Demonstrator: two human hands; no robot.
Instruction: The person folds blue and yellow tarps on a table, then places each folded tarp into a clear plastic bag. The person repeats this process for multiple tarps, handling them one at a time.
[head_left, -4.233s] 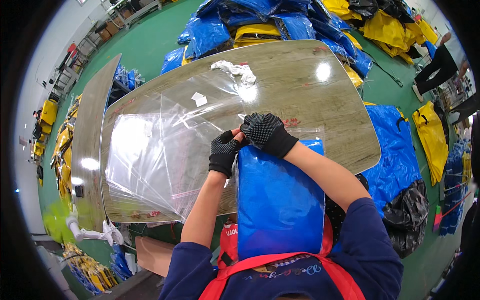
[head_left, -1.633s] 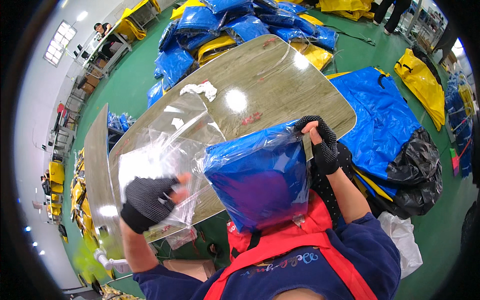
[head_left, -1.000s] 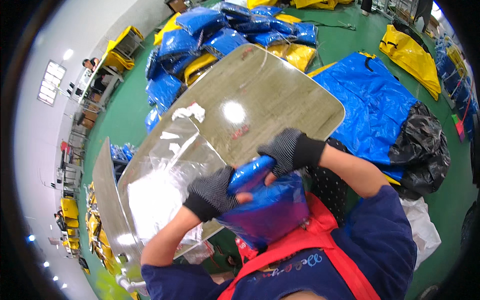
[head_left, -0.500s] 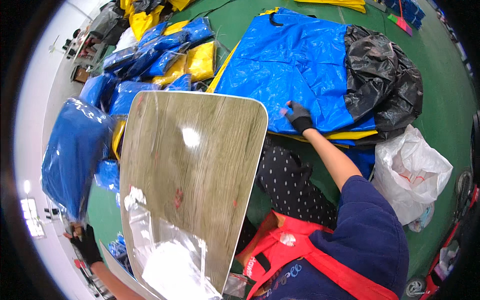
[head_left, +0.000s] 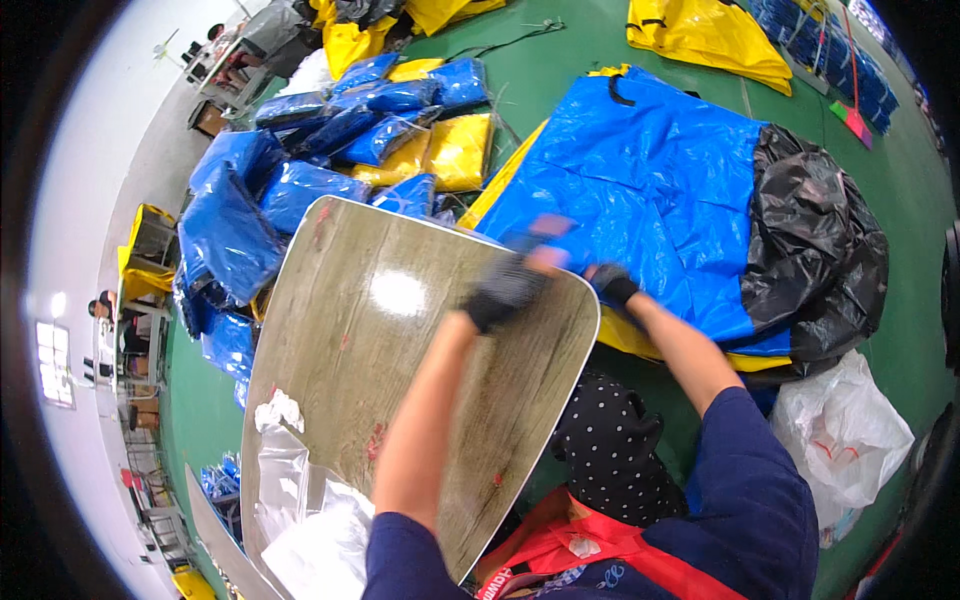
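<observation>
A wood-grain table [head_left: 400, 350] with rounded corners fills the middle of the view. My left hand [head_left: 510, 280], in a black fingerless glove, is over its far right corner; motion smears the fingers. Beside that corner, my gloved right hand [head_left: 612, 287] is at the near edge of a large blue plastic sheet or bag [head_left: 640, 190]. Its fingers are blurred, so whether they grip the edge cannot be made out. The blue piece has a black crumpled part [head_left: 810, 240] at its right and yellow material [head_left: 510, 180] beneath it.
Blue and yellow wrapped packets [head_left: 310, 195] are heaped beyond the table at the left. Clear plastic bags [head_left: 310, 520] lie on the table's near left. A white sack [head_left: 840, 430] stands at the right. Yellow pieces [head_left: 705, 40] and a broom [head_left: 855, 120] are farther back.
My left hand has swung from the far lower left across to the table's far right corner. The blue packet that was above it now rests on the heap. The view has shifted too.
</observation>
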